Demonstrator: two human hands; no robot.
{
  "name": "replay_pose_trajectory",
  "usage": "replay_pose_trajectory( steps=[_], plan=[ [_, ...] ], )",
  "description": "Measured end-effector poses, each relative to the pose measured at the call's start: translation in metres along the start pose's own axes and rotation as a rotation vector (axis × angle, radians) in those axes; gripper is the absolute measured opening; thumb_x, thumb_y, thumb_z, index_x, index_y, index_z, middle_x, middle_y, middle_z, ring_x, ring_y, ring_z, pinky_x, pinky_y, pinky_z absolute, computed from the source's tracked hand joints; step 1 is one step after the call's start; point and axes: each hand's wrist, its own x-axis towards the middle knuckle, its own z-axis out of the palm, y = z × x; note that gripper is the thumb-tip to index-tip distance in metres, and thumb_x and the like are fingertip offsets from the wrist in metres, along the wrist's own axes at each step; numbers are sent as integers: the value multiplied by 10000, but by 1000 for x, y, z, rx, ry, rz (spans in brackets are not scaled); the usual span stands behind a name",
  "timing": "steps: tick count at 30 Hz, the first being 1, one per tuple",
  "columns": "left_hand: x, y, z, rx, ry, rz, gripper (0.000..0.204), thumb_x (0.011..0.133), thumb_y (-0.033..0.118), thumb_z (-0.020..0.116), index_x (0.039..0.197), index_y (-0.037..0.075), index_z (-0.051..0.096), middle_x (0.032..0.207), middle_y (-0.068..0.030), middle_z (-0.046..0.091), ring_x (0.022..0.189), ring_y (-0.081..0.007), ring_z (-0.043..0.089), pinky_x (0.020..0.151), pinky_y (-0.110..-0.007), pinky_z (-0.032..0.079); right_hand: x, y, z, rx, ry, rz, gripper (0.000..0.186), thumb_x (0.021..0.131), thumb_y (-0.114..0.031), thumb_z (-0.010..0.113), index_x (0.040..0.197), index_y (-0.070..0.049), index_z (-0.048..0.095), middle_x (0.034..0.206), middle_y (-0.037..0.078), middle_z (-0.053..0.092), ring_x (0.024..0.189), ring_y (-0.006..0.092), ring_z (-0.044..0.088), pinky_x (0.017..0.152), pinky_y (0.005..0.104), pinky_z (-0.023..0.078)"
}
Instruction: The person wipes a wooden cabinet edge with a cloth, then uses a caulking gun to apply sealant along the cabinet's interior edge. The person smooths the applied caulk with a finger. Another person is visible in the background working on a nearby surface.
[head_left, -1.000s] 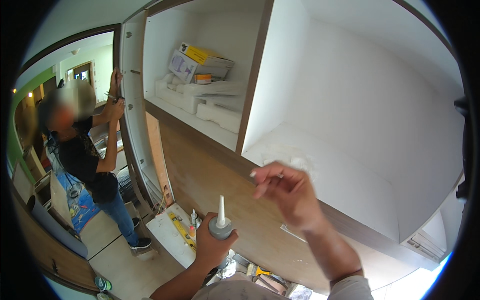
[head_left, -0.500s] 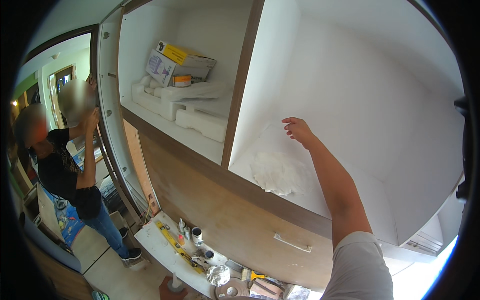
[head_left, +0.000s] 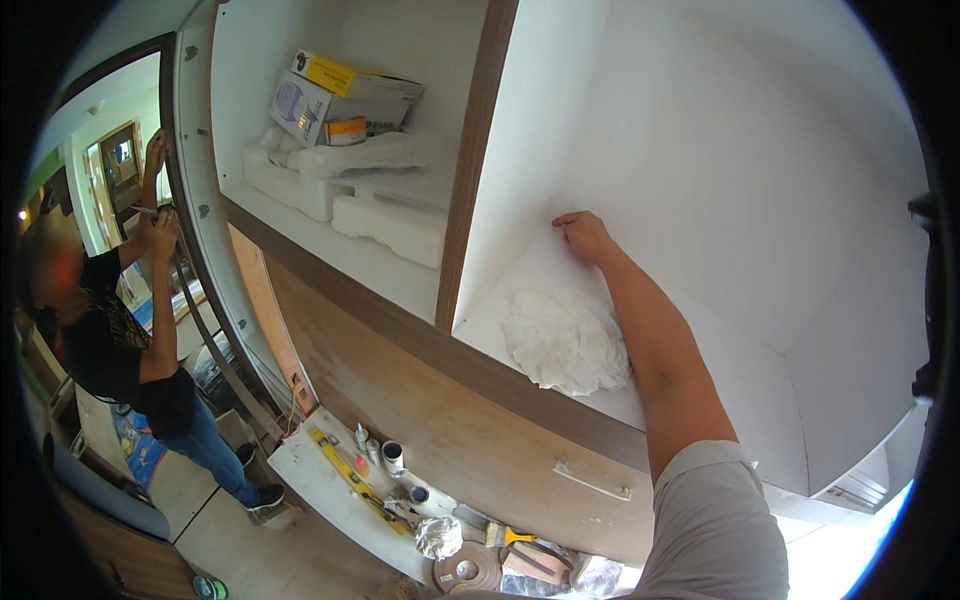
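My right hand (head_left: 585, 237) reaches into the white cupboard compartment (head_left: 700, 190) on the right. Its index finger points left at the lower back corner, by the side wall. The other fingers bend loosely, and nothing shows in them. Whether the fingertip touches the panel I cannot tell. Below the wrist, a crumpled white cloth or plastic sheet (head_left: 567, 342) lies on the compartment floor, close beside my forearm. My left hand is out of the picture.
The left compartment holds boxes (head_left: 345, 100) on white foam packing (head_left: 385, 230). Below, a bench carries a yellow level (head_left: 340, 462), a paintbrush (head_left: 508, 536), a foil ball (head_left: 438, 538) and an edging roll (head_left: 466, 568). A person in black (head_left: 120, 320) works at the left doorway.
My right hand has moved slightly left and deeper toward the corner. My left hand, low by the bench with a pale round thing, has left the picture. The person's hands at the doorway have shifted.
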Motion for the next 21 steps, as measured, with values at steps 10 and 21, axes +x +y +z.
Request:
replay_pose_trajectory(
  steps=[10,21],
  plan=[
    [46,40,-14,119,66,330,260,882,77,752,1090,26,604,825,-17,593,709,-148,556,578,-324,476,12,4,9,-135,15,-82,329,931,-102,567,1131,-109,828,1175,153,781,1092,357,732,995,423,568],
    [8,89,-23,56,92,352,289,806,289,800,836,60,625,745,-158,634,791,-351,638,706,-489,530,14,-9,10,-363,-36,-128,342,944,-101,569,1191,-112,804,1254,144,750,1149,357,706,1017,426,559]
  ],
)
